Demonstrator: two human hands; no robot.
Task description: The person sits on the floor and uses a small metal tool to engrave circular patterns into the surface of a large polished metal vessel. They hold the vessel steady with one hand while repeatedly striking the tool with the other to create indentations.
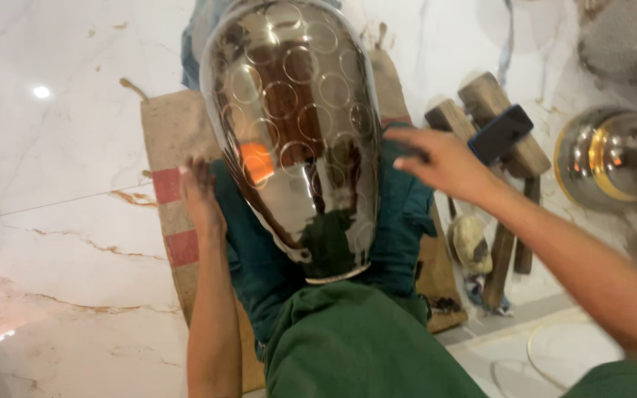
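Polished steel vessel [293, 133], big and egg-shaped with rings stamped all over its mirror skin, lies propped between the person's green-trousered legs [259, 258], its narrow mouth toward the body and its rounded end out over the far edge of the burlap mat [175, 133], which seems to cushion it against the marble floor [53, 221]. Left hand [200, 193] rests low at the vessel's left flank, fingers loosely together against the trouser cloth, probably steadying the cradle; whether it touches the metal I cannot tell. Right hand [440, 158] hovers open and flat just off the vessel's right side, fingers stretched toward the curve, gripping nothing. Beyond that hand, near the mat's right edge, wooden mallets [499, 125] lie in a loose heap with a dark phone [500, 133] resting on top, and a rounded stone-like lump [472, 243] sits below them. Another shiny metal pot [606, 158] with a brassy band waits at the floor's right edge.
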